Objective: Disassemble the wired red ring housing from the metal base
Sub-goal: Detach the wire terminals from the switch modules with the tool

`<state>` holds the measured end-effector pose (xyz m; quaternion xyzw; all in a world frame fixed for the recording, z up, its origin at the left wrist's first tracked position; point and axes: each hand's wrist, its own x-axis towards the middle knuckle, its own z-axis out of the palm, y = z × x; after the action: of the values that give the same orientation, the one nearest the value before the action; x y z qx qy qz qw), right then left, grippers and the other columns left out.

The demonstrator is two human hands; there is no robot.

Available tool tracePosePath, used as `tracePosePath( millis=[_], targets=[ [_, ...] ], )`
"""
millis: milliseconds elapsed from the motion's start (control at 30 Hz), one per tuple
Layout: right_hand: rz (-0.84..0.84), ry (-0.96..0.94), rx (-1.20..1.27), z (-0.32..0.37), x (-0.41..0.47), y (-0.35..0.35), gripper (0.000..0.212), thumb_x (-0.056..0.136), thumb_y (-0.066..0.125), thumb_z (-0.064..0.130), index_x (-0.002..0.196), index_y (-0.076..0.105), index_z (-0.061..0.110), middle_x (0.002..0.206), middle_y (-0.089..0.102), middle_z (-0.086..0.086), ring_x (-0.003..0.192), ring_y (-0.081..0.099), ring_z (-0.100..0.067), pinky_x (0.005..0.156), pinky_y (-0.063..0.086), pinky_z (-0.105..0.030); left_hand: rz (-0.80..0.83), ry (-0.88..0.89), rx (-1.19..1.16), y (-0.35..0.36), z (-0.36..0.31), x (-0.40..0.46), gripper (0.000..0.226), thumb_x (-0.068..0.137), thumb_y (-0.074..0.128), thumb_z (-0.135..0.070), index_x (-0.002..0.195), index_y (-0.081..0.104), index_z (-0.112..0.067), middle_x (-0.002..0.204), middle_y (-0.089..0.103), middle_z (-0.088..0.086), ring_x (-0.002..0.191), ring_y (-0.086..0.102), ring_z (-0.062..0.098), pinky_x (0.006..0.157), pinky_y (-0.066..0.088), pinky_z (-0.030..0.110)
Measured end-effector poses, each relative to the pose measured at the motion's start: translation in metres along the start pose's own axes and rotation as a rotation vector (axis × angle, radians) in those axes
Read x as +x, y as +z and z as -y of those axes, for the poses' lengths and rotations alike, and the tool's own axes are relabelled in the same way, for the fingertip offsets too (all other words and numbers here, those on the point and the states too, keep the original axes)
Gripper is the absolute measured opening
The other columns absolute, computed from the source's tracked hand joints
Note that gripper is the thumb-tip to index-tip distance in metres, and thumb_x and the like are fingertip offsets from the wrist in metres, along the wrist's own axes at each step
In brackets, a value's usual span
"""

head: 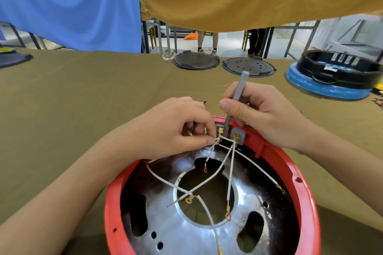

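The red ring housing (306, 192) lies on the table in front of me, open side up, around the shiny metal base (165, 227) with its round centre hole. Several white wires (230, 174) with brass terminals cross over the base. My right hand (261, 114) grips a grey screwdriver (238, 93), held upright with its tip at the grey terminal block (240, 133) on the ring's far rim. My left hand (176, 128) pinches the white wires just left of that block.
Olive cloth (83, 99) covers the table. At the far edge lie two dark round lids (195, 62) (248, 66); a black ring on a blue base (335, 76) stands at the right. Blue and mustard fabric hangs above.
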<state>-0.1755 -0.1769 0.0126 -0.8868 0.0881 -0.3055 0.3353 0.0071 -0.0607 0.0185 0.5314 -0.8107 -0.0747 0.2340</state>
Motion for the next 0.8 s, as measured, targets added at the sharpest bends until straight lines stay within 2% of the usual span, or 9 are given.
tracePosePath(
  millis=[567, 800],
  targets=[
    [-0.047, -0.032, 0.006, 0.0000, -0.0035, 0.0020, 0.017, 0.095, 0.056, 0.026, 0.084, 0.060, 0.014, 0.068, 0.054, 0.011, 0.061, 0.052, -0.006, 0.062, 0.043, -0.015, 0.004, -0.003, -0.008, 0.0013, 0.0024, 0.0007, 0.002, 0.086, 0.074, -0.023, 0.086, 0.072, -0.025, 0.073, 0.057, -0.007, 0.076, 0.052, 0.016, 0.073, 0.045, 0.029],
    [-0.051, -0.023, 0.013, -0.0016, -0.0031, 0.0019, 0.017, 0.096, 0.055, 0.026, 0.084, 0.060, 0.014, 0.065, 0.055, 0.010, 0.058, 0.052, -0.007, 0.059, 0.044, -0.019, 0.001, 0.004, -0.003, 0.0008, 0.0020, 0.0012, 0.001, 0.086, 0.074, -0.022, 0.086, 0.073, -0.023, 0.072, 0.056, -0.008, 0.074, 0.051, 0.015, 0.072, 0.042, 0.022]
  ],
)
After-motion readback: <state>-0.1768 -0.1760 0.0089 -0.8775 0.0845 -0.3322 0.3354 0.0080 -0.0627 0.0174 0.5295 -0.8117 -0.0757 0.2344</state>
